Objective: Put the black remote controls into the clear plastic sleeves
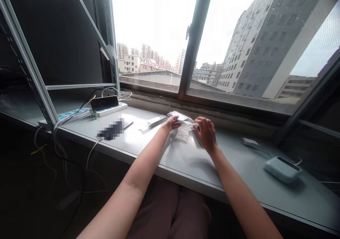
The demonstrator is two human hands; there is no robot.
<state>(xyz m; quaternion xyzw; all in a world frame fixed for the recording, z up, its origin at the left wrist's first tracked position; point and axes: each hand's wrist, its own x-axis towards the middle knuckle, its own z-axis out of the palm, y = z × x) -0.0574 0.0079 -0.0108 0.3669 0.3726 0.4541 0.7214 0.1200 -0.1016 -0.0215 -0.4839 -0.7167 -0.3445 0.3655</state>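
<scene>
A clear, crinkled plastic bag (pixel 183 118) is stretched between my two hands, just above the desk near the window. My left hand (pixel 171 122) has its fingers closed on the bag's left end. On the other side, my right hand (pixel 205 132) pinches the right end between thumb and fingers. A second clear packet (pixel 182 135) lies on the desk below the held bag; its contents are too small to make out. To the left of my left hand lies another plastic-wrapped packet (pixel 154 122), long and flat.
On the left stand a metal frame post (pixel 29 54), a white power strip (pixel 74 114) with cables, a dark phone (pixel 104 103), a small green bottle (pixel 95 115) and a blurred dark item (pixel 111 129). A charger (pixel 249 142) and a pale blue case (pixel 282 169) lie at the right.
</scene>
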